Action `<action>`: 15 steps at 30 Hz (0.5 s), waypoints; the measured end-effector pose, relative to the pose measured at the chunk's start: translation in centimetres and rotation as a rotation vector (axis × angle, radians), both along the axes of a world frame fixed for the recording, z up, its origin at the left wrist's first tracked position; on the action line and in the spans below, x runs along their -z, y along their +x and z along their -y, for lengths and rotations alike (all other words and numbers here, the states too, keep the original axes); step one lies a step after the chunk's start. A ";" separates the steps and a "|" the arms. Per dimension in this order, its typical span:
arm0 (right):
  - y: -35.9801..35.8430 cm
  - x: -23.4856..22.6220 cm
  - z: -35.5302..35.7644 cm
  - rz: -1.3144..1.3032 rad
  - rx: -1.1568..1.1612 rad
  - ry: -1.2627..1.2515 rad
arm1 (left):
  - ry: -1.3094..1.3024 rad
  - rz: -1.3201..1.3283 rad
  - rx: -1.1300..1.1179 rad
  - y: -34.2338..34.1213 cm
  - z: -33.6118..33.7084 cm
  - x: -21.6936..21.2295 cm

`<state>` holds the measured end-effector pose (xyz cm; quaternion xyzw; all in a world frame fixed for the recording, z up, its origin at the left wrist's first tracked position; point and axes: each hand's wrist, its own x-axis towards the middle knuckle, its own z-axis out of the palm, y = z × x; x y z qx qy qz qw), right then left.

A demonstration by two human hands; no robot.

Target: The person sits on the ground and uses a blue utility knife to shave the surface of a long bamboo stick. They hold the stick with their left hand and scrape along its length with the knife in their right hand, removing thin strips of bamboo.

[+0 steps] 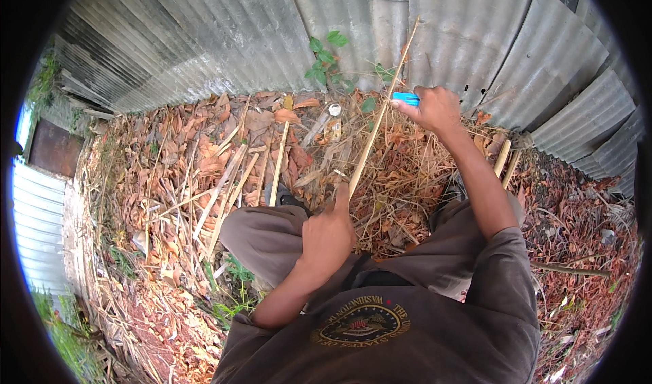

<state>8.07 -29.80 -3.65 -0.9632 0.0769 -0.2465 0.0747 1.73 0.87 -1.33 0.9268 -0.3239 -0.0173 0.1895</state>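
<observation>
A long, thin pale bamboo strip [370, 141] slants up and away in front of me, its far tip in front of the corrugated metal fence. My left hand [329, 233] is closed around its near end, the index finger stretched along it. Farther out, my right hand [437, 108] grips a small bright blue cutter knife [406, 99]. The cutter's front end meets the strip at its upper middle; its blade is too small to make out. My bent knees lie on either side of the strip's lower end.
A corrugated metal fence [224, 41] runs along the far side, with a green-leaved plant [324, 61] against it. Dry leaves [265, 119] cover the ground. Several cut strips [227, 190] lie to the left, and short pale sticks [502, 158] lie right of my right forearm.
</observation>
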 end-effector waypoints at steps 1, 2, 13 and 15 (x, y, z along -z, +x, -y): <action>-0.5 0.6 -0.4 -0.054 0.017 0.045 | 0.018 -0.017 0.010 -0.4 0.0 0.6; -0.4 0.5 -0.9 -0.093 0.023 0.076 | 0.022 -0.020 0.009 -0.4 0.1 0.9; 0.1 1.7 0.9 -0.084 -0.018 -0.090 | -0.055 -0.048 0.021 -2.6 -1.3 1.6; 1.1 1.5 3.5 -0.123 0.182 0.014 | -0.036 -0.068 0.034 -3.9 -2.0 1.6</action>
